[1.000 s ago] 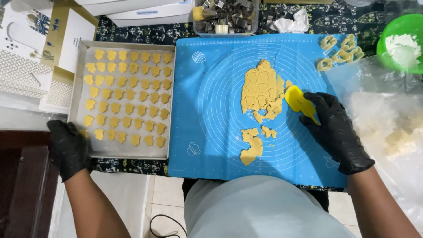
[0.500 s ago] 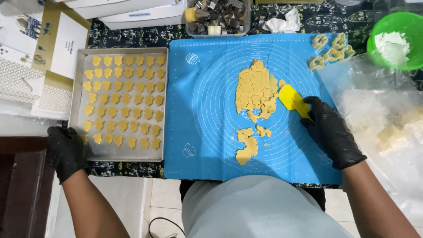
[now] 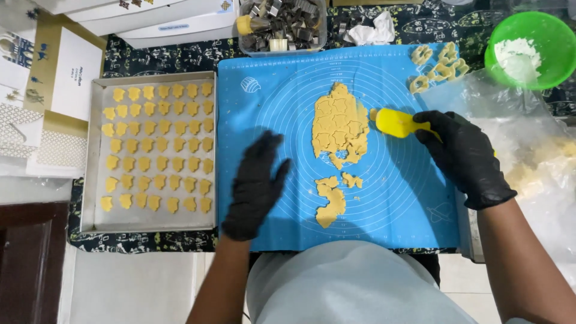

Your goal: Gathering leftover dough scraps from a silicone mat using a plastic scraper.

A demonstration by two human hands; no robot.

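Both hands in black gloves. Right hand (image 3: 465, 157) clamped on a yellow scraper (image 3: 397, 122), blade tip just beside the right edge of the rolled dough (image 3: 339, 127) on the blue mat (image 3: 396, 204). Left hand (image 3: 257, 183) flat, fingers spread, holding nothing, over the mat left of the dough. Dough scraps (image 3: 331, 198) lie below the main sheet. Baking tray (image 3: 90, 180) of cut cookies (image 3: 157, 147) sits left of the mat. Green bowl (image 3: 555, 36) with flour top right, box of cutters (image 3: 282, 24) above the mat.

Yellow scraper's handle (image 3: 420, 127) inside right hand (image 3: 465, 156); left hand (image 3: 258, 183) motion-blurred.
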